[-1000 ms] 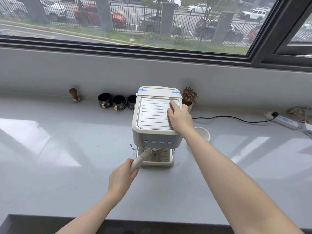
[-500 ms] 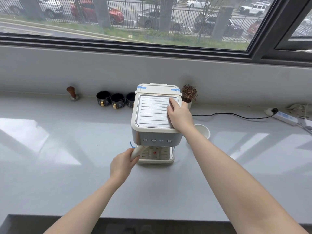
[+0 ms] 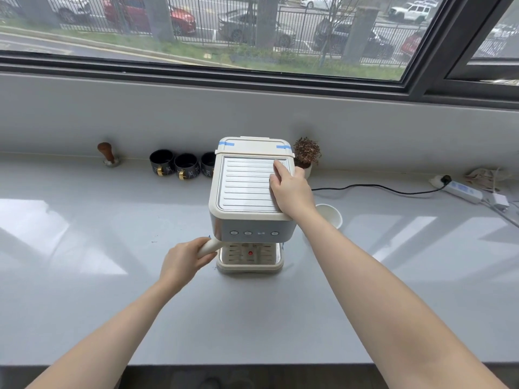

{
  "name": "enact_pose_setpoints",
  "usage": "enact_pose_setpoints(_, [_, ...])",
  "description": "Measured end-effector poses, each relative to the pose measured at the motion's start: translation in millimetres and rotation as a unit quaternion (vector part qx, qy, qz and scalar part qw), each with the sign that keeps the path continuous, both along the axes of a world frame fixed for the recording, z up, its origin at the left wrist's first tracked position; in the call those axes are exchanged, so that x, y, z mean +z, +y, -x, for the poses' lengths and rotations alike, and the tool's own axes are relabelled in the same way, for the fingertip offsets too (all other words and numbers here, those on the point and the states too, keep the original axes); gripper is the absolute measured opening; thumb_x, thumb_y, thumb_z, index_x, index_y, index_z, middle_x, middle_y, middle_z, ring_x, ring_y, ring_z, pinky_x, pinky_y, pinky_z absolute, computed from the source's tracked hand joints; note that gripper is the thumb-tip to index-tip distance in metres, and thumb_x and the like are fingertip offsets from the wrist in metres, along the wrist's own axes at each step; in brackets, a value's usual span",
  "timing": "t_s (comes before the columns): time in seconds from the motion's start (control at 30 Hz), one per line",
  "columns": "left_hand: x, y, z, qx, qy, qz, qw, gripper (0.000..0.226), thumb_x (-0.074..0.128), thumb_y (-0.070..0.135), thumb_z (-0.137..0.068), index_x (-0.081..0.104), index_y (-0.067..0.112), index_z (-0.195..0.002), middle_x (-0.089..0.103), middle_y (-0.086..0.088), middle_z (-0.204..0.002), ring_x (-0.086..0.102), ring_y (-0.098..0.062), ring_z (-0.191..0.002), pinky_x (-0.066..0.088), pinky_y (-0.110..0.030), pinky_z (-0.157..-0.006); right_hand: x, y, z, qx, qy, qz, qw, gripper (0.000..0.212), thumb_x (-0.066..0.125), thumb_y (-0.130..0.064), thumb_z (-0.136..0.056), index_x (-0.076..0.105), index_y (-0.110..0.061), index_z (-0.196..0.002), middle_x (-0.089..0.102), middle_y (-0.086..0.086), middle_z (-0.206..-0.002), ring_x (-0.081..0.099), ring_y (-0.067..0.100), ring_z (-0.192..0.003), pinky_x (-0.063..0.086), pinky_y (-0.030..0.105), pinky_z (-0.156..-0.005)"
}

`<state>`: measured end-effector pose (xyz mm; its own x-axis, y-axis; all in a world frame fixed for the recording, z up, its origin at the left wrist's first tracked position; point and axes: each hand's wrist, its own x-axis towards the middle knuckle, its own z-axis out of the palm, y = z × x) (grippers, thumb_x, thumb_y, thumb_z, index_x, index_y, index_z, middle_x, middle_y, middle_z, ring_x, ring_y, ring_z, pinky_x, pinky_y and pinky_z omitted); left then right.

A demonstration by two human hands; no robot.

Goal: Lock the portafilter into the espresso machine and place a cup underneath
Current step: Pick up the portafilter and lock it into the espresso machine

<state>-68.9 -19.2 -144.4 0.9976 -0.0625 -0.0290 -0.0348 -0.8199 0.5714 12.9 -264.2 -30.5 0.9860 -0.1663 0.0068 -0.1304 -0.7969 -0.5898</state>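
Note:
A cream espresso machine stands mid-counter, seen from above. My left hand grips the cream portafilter handle, which sticks out to the left from under the machine's front; the portafilter's head is hidden beneath the machine body. My right hand lies flat on the right side of the ribbed top plate. Behind my right forearm, a white paper cup stands on the counter just right of the machine. The drip tray below the front panel has nothing on it.
Three dark mugs line the back wall left of the machine, with a wooden-handled tamper further left. A small potted plant sits behind the machine. A black cord runs to a power strip at right.
My left hand has swung the portafilter handle from pointing toward me to pointing left, up close under the machine. My right hand has stayed on the top.

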Motion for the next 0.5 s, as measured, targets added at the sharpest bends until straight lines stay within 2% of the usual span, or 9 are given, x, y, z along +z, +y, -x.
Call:
enact_pose_setpoints(0.13, [-0.9, -15.5, 17.0, 0.034, -0.018, -0.003, 0.999, 0.015, 0.061, 0.033, -0.085, 0.063, 0.026, -0.097, 0.059, 0.008, -0.064, 0.054, -0.023, -0.062, 0.039, -0.034, -0.055, -1.7, 1.9, 0.0, -0.001, 0.003, 0.003, 1.000, 0.049, 0.030, -0.042, -0.095, 0.034, -0.036, -0.144, 0.035, 0.015, -0.142, 0.045, 0.036, -0.123, 0.039, 0.042, -0.101])
enact_pose_setpoints(0.27, [-3.5, -56.5, 47.4, 0.111, 0.008, 0.040, 0.993, 0.017, 0.057, 0.035, -0.087, 0.059, 0.022, -0.098, 0.066, 0.001, -0.072, 0.060, -0.027, -0.069, 0.041, -0.036, -0.058, -1.9, 2.4, -0.3, -0.001, -0.002, -0.001, 1.000, 0.049, 0.031, -0.041, -0.096, 0.034, -0.035, -0.144, 0.034, 0.016, -0.141, 0.044, 0.037, -0.124, 0.038, 0.042, -0.102])
enact_pose_setpoints(0.4, [-1.2, -88.6, 61.9, 0.190, 0.080, 0.094, 0.974, 0.018, 0.054, 0.035, -0.086, 0.054, 0.023, -0.099, 0.067, -0.001, -0.079, 0.061, -0.027, -0.072, 0.041, -0.034, -0.060, -1.8, 2.7, -0.2, -0.003, -0.003, -0.001, 1.000, 0.048, 0.031, -0.041, -0.096, 0.034, -0.034, -0.144, 0.034, 0.016, -0.141, 0.044, 0.037, -0.124, 0.038, 0.042, -0.102])
enact_pose_setpoints(0.43, [0.2, -86.2, 57.8, 0.185, 0.110, 0.113, 0.970, 0.016, 0.054, 0.034, -0.083, 0.054, 0.022, -0.095, 0.066, 0.000, -0.077, 0.062, -0.026, -0.067, 0.044, -0.033, -0.058, -1.7, 2.6, -0.1, -0.003, -0.003, -0.001, 1.000, 0.048, 0.031, -0.041, -0.096, 0.034, -0.035, -0.144, 0.035, 0.016, -0.141, 0.044, 0.037, -0.124, 0.038, 0.042, -0.102])
enact_pose_setpoints(0.5, [7.1, -75.0, 44.6, 0.148, 0.205, 0.208, 0.945, 0.014, 0.054, 0.027, -0.079, 0.055, 0.015, -0.086, 0.062, -0.002, -0.071, 0.060, -0.023, -0.050, 0.046, -0.031, -0.049, -1.5, 2.1, -0.4, -0.002, -0.001, -0.002, 1.000, 0.048, 0.031, -0.041, -0.096, 0.034, -0.035, -0.144, 0.034, 0.016, -0.141, 0.044, 0.037, -0.124, 0.038, 0.042, -0.101])
